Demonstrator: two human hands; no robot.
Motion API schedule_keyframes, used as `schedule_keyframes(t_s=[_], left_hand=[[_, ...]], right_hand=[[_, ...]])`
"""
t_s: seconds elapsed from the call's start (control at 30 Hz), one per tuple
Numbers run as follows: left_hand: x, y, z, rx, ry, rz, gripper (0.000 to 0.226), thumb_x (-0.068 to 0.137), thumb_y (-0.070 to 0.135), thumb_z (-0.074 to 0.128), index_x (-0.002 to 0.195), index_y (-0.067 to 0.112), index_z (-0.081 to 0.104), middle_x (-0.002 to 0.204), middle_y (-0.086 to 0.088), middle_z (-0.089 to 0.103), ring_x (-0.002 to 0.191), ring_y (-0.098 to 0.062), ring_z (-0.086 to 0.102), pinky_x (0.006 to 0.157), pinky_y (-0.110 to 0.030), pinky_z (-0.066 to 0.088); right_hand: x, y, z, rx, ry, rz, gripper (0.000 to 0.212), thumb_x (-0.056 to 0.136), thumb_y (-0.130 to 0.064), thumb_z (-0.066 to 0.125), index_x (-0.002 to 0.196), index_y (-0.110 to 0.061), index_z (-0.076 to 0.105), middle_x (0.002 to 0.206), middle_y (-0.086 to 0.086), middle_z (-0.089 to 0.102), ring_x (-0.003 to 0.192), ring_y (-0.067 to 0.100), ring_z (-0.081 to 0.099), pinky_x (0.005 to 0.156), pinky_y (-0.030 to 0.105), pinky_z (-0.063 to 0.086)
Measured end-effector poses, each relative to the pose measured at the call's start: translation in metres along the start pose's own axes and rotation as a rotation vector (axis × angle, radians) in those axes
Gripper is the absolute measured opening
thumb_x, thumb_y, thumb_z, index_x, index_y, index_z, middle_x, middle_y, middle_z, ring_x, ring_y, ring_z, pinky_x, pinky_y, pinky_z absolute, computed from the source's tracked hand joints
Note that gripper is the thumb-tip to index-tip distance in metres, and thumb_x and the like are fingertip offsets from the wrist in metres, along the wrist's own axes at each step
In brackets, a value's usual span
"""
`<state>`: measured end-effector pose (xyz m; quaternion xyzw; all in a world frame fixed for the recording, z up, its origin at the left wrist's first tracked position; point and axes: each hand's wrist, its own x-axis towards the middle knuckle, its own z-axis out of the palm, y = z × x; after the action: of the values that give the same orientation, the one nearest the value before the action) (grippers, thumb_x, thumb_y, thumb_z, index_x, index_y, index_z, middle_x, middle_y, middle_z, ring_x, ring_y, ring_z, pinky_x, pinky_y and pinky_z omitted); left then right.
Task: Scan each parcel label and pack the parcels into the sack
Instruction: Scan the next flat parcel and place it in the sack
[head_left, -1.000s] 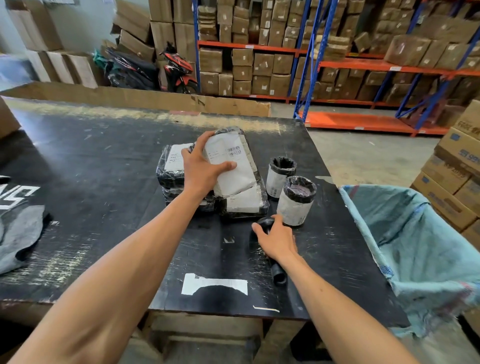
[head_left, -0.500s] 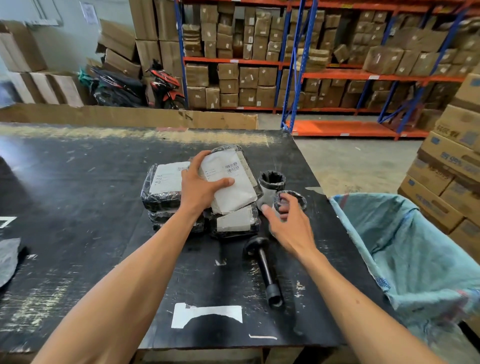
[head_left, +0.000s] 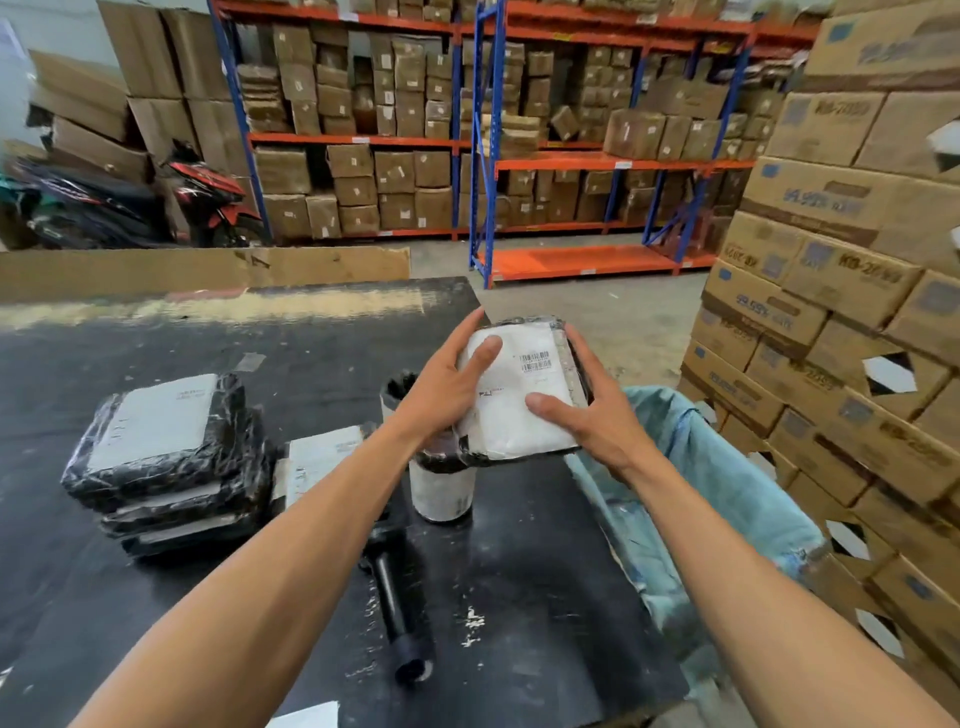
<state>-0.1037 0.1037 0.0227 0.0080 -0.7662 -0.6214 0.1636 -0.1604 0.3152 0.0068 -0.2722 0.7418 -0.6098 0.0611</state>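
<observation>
A flat black-wrapped parcel (head_left: 524, 395) with a white label and barcode hangs above the table's right edge, held from both sides. My left hand (head_left: 447, 389) grips its left side, thumb on the label. My right hand (head_left: 592, 415) grips its right side. Below and to the right lies the open blue-green sack (head_left: 717, 483). A stack of flat black parcels (head_left: 161, 457) rests on the black table (head_left: 322, 343) at the left, with another labelled parcel (head_left: 317, 462) beside it. Two cylindrical parcels (head_left: 441, 493) stand under the held one. The black scanner (head_left: 397, 608) lies on the table, untouched.
Stacked printed cartons (head_left: 841, 322) rise at the right, close behind the sack. Blue and orange shelving (head_left: 483, 156) full of boxes fills the back. A motorbike (head_left: 197, 202) is parked at the far left behind a cardboard sheet (head_left: 208, 267).
Both hands lifted the top flat parcel off the pile and carried it right, toward the sack. My right hand left the cylindrical parcel and scanner. The view has swung right.
</observation>
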Motion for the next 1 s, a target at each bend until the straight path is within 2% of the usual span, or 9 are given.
schedule_keyframes(t_s=[0.07,0.13,0.23,0.4,0.57,0.73,0.8,0.87,1.0], left_hand=[[0.016,0.0,0.038,0.004,-0.042,-0.054,0.085,0.093,0.073,0.052,0.162,0.042,0.013,0.143,0.025,0.048,0.126,0.007,0.052,0.101,-0.021,0.047],[0.029,-0.008,0.079,-0.046,0.029,-0.1,0.09,0.094,0.071,0.053,0.164,0.03,0.013,0.125,0.031,0.054,0.104,0.02,0.058,0.084,-0.006,0.046],[0.038,-0.038,0.137,-0.03,0.117,-0.204,0.085,0.095,0.069,0.052,0.163,0.027,0.021,0.12,0.013,0.063,0.105,0.002,0.065,0.097,-0.029,0.053],[0.036,-0.108,0.196,0.321,0.026,-0.26,0.077,0.101,0.06,0.048,0.162,0.019,0.024,0.156,-0.016,0.036,0.146,-0.028,0.034,0.121,-0.039,0.029],[0.036,-0.163,0.195,0.829,-0.097,-0.349,0.082,0.104,0.061,0.033,0.165,0.011,0.009,0.17,-0.021,-0.004,0.157,-0.034,-0.005,0.127,-0.045,-0.004],[0.031,-0.182,0.191,1.032,-0.139,-0.307,0.079,0.106,0.06,0.024,0.165,0.011,0.003,0.172,-0.008,-0.006,0.159,-0.022,-0.006,0.128,-0.04,-0.007],[0.032,-0.184,0.193,1.035,-0.119,-0.27,0.077,0.107,0.058,0.025,0.165,0.016,-0.004,0.172,-0.002,-0.009,0.158,-0.016,-0.006,0.128,-0.039,-0.007],[0.033,-0.186,0.193,1.054,-0.145,-0.268,0.073,0.106,0.058,0.022,0.165,0.023,-0.005,0.172,0.004,-0.008,0.158,-0.014,-0.006,0.128,-0.04,-0.008],[0.034,-0.189,0.193,1.078,-0.168,-0.274,0.076,0.101,0.064,0.012,0.165,0.025,-0.001,0.172,0.007,-0.006,0.158,-0.013,-0.007,0.128,-0.042,-0.008]], right_hand=[[-0.003,0.017,-0.037,0.022,0.044,0.04,0.107,0.075,-0.039,0.092,0.163,-0.045,0.032,0.142,-0.027,0.063,0.126,-0.006,0.063,0.099,0.017,0.054],[-0.006,0.036,-0.076,0.017,0.082,0.083,0.108,0.075,-0.036,0.092,0.165,-0.041,0.032,0.138,-0.027,0.066,0.128,-0.001,0.064,0.106,0.027,0.054],[-0.01,0.067,-0.131,-0.014,0.112,0.144,0.106,0.079,-0.028,0.093,0.166,-0.032,0.033,0.146,-0.01,0.065,0.132,0.009,0.064,0.112,0.039,0.051],[-0.015,0.131,-0.185,-0.044,0.083,0.302,0.101,0.086,-0.01,0.087,0.167,-0.025,0.031,0.135,-0.02,0.064,0.106,-0.015,0.066,0.079,0.004,0.052],[-0.008,0.193,-0.191,-0.082,-0.154,0.482,0.101,0.087,-0.008,0.086,0.168,-0.025,0.028,0.151,-0.001,0.058,0.132,0.016,0.059,0.098,0.019,0.052],[0.013,0.254,-0.175,-0.168,-0.413,0.681,0.102,0.086,-0.012,0.089,0.168,-0.025,0.03,0.137,-0.005,0.063,0.12,0.013,0.06,0.07,-0.001,0.046],[0.02,0.277,-0.167,-0.217,-0.535,0.772,0.105,0.084,-0.021,0.091,0.168,-0.03,0.029,0.147,-0.005,0.056,0.131,0.016,0.055,0.086,0.003,0.045],[0.022,0.295,-0.158,-0.26,-0.623,0.862,0.109,0.082,-0.028,0.092,0.168,-0.034,0.026,0.166,-0.003,0.04,0.149,0.021,0.042,0.114,0.024,0.039],[0.006,0.33,-0.134,-0.209,-0.637,1.009,0.114,0.082,-0.031,0.092,0.169,-0.036,0.02,0.171,0.0,0.033,0.154,0.026,0.036,0.122,0.04,0.031]])
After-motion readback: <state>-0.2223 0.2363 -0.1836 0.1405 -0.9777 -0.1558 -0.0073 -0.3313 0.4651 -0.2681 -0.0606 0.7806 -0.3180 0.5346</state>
